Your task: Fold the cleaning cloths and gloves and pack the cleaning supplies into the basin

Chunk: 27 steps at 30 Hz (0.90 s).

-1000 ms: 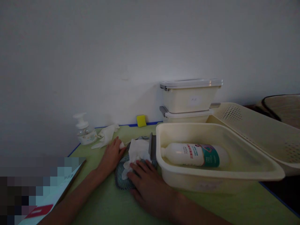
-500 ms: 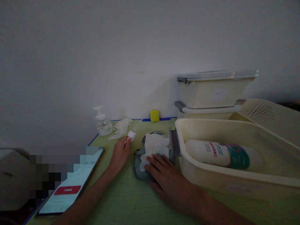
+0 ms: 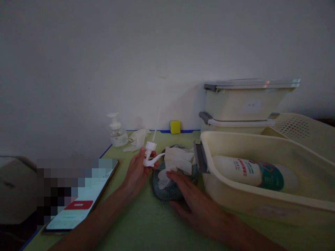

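Note:
My left hand (image 3: 138, 169) is closed around a white pump head (image 3: 149, 157), whose thin dip tube points up toward the wall and whose curved spout reaches right. My right hand (image 3: 191, 197) lies with fingers stretched over a grey-blue cloth (image 3: 163, 193) and a white glove (image 3: 176, 161) on top of it. Its fingertips touch the glove near the cloth's middle. Just to the right, a cream basin (image 3: 261, 209) holds a white bottle (image 3: 243, 170) with a red and green label, lying on its side.
A clear pump bottle (image 3: 117, 134) and another white glove (image 3: 138, 138) sit at the back left. A yellow sponge (image 3: 175, 127) stands by the wall. Lidded boxes (image 3: 240, 101) are stacked behind the basin, beside a perforated basket (image 3: 303, 129). A phone (image 3: 83, 202) lies at the left.
My left hand has lifted and turned the pump head, so its tube now points up and its spout shows. My right hand stays at the cloth. The view has swung left.

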Each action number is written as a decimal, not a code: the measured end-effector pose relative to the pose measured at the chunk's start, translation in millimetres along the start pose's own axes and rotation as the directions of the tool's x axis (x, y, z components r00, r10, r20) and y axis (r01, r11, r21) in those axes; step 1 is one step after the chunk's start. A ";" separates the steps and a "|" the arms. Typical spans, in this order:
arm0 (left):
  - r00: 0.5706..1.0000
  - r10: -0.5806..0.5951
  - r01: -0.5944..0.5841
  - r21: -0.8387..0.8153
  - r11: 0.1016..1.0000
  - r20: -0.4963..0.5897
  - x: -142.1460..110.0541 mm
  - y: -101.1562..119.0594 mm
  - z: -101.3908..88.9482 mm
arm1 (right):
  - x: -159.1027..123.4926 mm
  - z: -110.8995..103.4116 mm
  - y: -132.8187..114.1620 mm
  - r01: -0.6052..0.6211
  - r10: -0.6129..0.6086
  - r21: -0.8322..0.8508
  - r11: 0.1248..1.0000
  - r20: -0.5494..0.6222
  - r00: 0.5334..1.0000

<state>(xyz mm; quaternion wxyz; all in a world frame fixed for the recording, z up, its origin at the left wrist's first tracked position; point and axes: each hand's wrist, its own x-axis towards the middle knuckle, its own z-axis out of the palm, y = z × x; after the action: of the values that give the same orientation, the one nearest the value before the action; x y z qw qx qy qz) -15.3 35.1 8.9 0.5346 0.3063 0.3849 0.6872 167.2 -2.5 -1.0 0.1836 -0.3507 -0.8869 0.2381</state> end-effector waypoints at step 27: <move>0.654 -0.308 0.243 0.194 0.951 0.691 -6.3 -5.7 -18.1 | -5.5 13.3 1.1 0.159 -0.013 0.512 0.844 -0.277 0.961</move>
<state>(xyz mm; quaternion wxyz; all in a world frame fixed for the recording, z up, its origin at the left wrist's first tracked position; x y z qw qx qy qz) -26.0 26.1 -5.4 0.7261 0.5087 0.2178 0.4083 165.0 -9.6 -13.4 0.3997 -0.2744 -0.7693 0.4160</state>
